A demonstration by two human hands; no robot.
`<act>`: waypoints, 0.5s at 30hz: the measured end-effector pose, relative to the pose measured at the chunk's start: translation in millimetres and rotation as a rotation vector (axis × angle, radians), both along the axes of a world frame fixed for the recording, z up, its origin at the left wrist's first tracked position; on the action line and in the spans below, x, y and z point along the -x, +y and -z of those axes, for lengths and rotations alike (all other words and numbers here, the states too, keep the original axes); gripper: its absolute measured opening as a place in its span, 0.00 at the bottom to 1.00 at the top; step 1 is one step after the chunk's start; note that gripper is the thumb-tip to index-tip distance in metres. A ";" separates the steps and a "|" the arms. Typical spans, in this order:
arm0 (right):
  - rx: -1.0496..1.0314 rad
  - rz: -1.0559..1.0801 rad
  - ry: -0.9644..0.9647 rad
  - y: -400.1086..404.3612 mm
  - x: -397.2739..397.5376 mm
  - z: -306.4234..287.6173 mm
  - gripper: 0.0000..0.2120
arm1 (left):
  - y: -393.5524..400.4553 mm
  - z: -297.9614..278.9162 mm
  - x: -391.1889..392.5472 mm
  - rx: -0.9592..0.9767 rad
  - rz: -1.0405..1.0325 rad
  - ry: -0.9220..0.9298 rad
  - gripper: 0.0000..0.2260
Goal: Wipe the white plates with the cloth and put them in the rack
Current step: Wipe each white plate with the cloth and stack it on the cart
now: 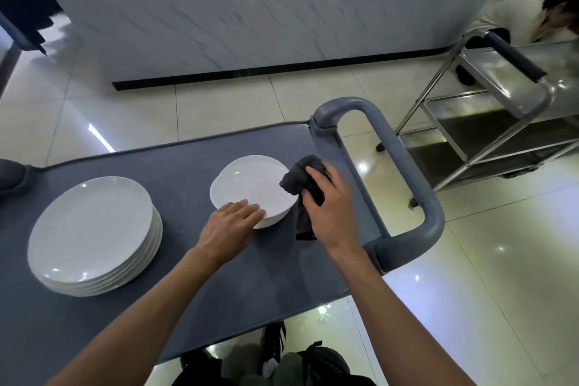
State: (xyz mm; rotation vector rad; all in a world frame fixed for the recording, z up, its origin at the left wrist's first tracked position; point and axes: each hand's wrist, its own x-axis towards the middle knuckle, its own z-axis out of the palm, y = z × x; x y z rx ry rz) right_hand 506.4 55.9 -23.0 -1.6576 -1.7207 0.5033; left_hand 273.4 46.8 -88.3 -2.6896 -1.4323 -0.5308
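While my left hand (233, 222) presses flat on near rim of top white plate (250, 186), right hand (326, 197) grips dark cloth (302, 188) at plate's right edge. Small plate stack sits mid grey cart top (188, 247). Risk: hard wipe slides plate toward right edge.

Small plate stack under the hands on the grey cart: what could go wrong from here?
1. The small plate stack sits on the smooth cart top, and the left hand only rests flat on its near rim, so a hard wipe might slide it.
2. The dark cloth in the right hand partly hangs off the plate edge and could snag or drag.
3. The tall plate stack stands near the left forearm; a wide sweep might knock it.
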 end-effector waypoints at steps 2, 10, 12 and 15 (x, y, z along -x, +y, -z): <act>0.009 -0.019 -0.006 -1.6 2.4 4.1 0.22 | -2.0 10.1 -0.2 0.032 0.004 0.008 0.14; 0.064 -0.051 -0.028 -11.3 7.9 18.8 0.22 | -1.2 29.2 -2.6 0.102 -0.037 -0.017 0.14; 0.071 -0.050 -0.036 -12.2 6.9 21.7 0.22 | -0.8 32.9 -3.3 0.108 -0.052 -0.039 0.12; 0.082 -0.057 -0.045 -10.1 7.2 24.8 0.22 | 0.4 39.1 -1.8 0.109 -0.073 -0.058 0.07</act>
